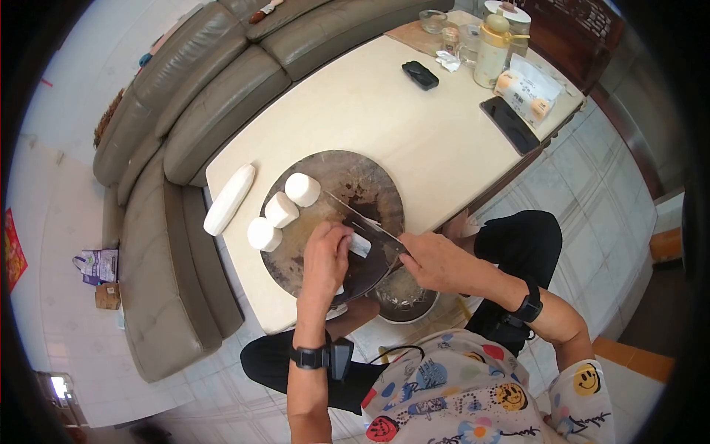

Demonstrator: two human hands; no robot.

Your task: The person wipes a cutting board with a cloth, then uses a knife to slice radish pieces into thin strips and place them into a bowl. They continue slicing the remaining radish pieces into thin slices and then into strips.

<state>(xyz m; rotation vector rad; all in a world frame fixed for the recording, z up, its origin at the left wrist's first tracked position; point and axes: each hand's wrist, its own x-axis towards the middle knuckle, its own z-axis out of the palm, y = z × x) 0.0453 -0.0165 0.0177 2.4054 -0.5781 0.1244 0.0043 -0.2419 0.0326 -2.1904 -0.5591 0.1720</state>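
My right hand is wrapped round the handle of a kitchen knife, whose blade slants over the round, dark-stained chopping board. Close to the blade, my left hand has its fingers curled onto a small white radish piece on the board. Three thick white radish chunks stand along the board's left side: an upper one, a middle one and a lower one. A long peeled white radish lies on the table beside the board.
Below the board's near edge, a bowl holds pale shreds. The cream table carries a black case, a phone, a tissue pack and a bottle at its far right. A grey leather sofa borders the table.
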